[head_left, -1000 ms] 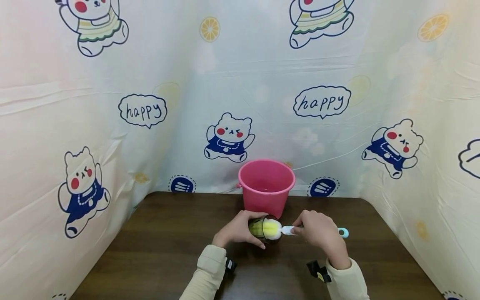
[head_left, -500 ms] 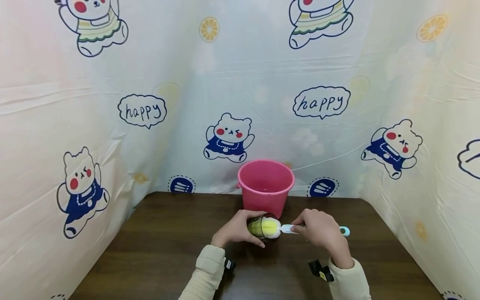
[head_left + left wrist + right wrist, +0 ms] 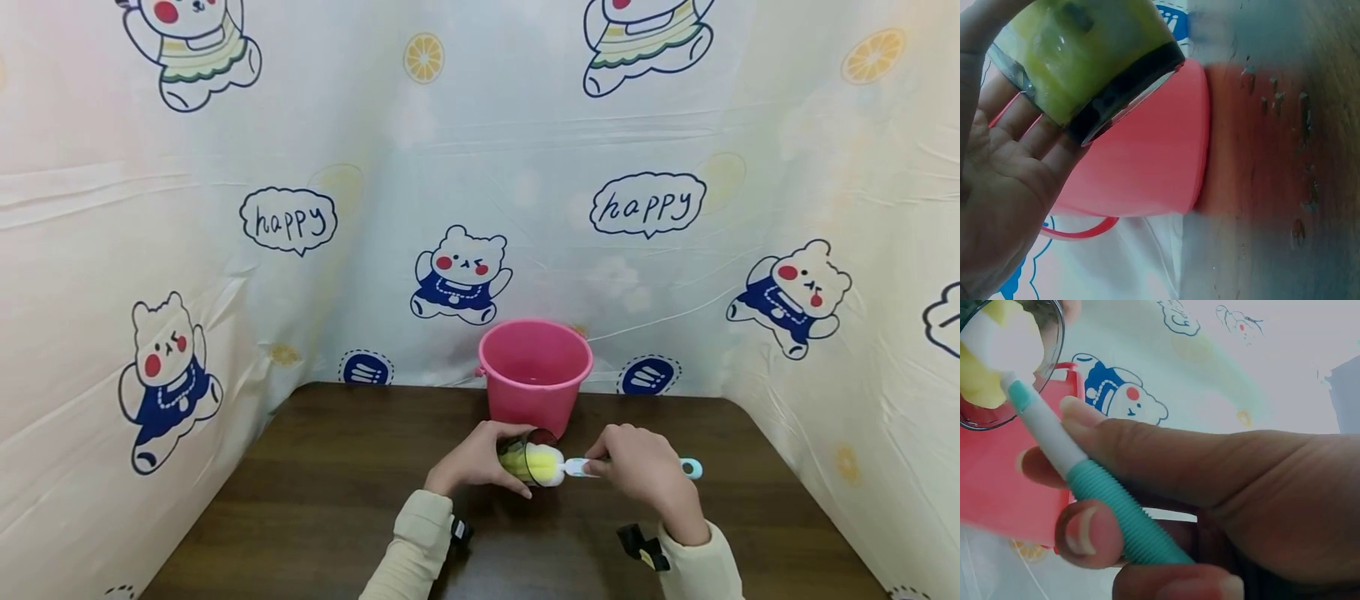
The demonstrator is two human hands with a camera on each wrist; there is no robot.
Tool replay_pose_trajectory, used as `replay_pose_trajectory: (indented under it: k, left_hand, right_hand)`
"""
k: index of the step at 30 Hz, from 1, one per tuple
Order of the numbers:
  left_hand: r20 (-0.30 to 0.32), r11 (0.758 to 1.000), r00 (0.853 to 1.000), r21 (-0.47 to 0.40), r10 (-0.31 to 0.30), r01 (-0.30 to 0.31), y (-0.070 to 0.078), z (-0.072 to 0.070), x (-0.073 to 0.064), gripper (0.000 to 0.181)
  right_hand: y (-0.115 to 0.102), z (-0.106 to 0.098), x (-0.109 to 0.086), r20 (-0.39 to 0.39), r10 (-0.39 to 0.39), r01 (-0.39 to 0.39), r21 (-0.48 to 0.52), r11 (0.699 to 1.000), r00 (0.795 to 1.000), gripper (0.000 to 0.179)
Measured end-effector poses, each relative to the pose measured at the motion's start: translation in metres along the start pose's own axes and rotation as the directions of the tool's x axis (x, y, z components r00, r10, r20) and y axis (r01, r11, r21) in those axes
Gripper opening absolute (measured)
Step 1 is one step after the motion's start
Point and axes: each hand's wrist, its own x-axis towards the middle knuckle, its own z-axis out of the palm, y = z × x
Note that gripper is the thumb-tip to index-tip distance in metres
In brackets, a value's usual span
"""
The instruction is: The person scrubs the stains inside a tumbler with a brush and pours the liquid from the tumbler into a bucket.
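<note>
My left hand (image 3: pixel 480 458) grips a see-through dark-tinted cup (image 3: pixel 1085 56), tipped on its side with the mouth facing right. Inside that mouth sits the yellow and white sponge head (image 3: pixel 543 465) of a cup brush, part of it poking out past the rim. Thumb and fingers of my right hand (image 3: pixel 637 471) pinch the brush's white and ribbed teal handle (image 3: pixel 1110 494); its looped end (image 3: pixel 692 468) shows behind the hand. In the left wrist view, the cup's thick dark base (image 3: pixel 1129 94) points toward the table side, and yellow shows through the wall.
A pink bucket (image 3: pixel 528 408) stands at the back of the dark wooden table (image 3: pixel 360 483), just behind the cup. Water drops (image 3: pixel 1304 112) lie on the tabletop. A cartoon-printed curtain (image 3: pixel 360 275) encloses the back and sides.
The right hand and brush have shifted slightly toward me, so the sponge sits lower in the cup's mouth. The left hand keeps its grip almost in place.
</note>
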Motion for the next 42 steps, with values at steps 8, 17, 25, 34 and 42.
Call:
replay_pose_trajectory:
  k: [8,17,25,34,42]
  left_hand:
    - [-0.026,1.000,1.000,-0.008,-0.013,0.013,0.002,0.000,-0.001,0.088]
    - [-0.013,1.000,1.000,0.005,-0.013,0.013,-0.005,-0.001,-0.002,0.086]
    - [-0.041,0.999,0.998,0.002,-0.038,0.038,-0.004,-0.003,-0.002,0.089]
    - [-0.034,0.999,0.999,-0.015,-0.038,0.038,-0.001,-0.005,0.000,0.085]
    - [-0.011,0.999,0.999,-0.001,-0.053,0.053,-0.005,-0.001,-0.002,0.088]
  right_hand:
    - [0.007,0.004,0.006,-0.014,0.040,-0.040,0.065,0.997,0.999,0.009]
    - [0.004,0.004,0.004,0.039,0.017,-0.019,0.054,0.998,0.999,0.005]
    - [0.002,0.004,0.004,0.000,0.031,-0.031,0.107,0.994,1.000,0.006]
    - [-0.003,0.002,0.003,0.015,0.061,-0.062,0.013,0.998,0.998,0.006]
    - [-0.002,0.003,0.001,0.019,0.028,-0.029,0.070,0.997,0.999,0.003]
